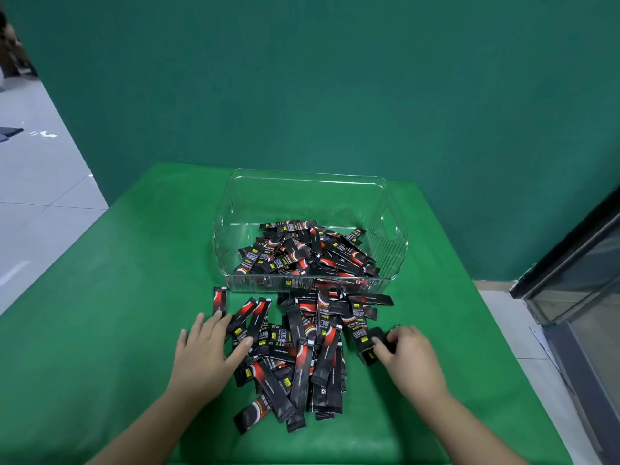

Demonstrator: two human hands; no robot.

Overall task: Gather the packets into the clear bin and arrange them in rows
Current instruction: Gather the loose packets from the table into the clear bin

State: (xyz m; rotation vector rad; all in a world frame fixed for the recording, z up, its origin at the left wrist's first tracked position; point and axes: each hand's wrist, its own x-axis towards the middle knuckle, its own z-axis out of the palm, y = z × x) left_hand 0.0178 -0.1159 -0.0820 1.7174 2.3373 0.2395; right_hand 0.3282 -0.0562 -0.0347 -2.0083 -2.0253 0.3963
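A clear plastic bin (392, 229) stands on the green table (134, 280), holding a loose heap of black-and-red stick packets (302, 253). In front of the bin a larger pile of the same packets (302, 357) lies scattered on the table. My left hand (204, 350) lies flat with straight fingers against the pile's left edge, touching packets there. At the pile's right edge my right hand (406, 354) has its fingers curled round a packet (380, 337).
One packet (219, 300) lies apart at the left, just in front of the bin's corner. A dark green wall rises behind the table. A glass-fronted cabinet (577, 280) stands to the right, tiled floor (40, 196) to the left.
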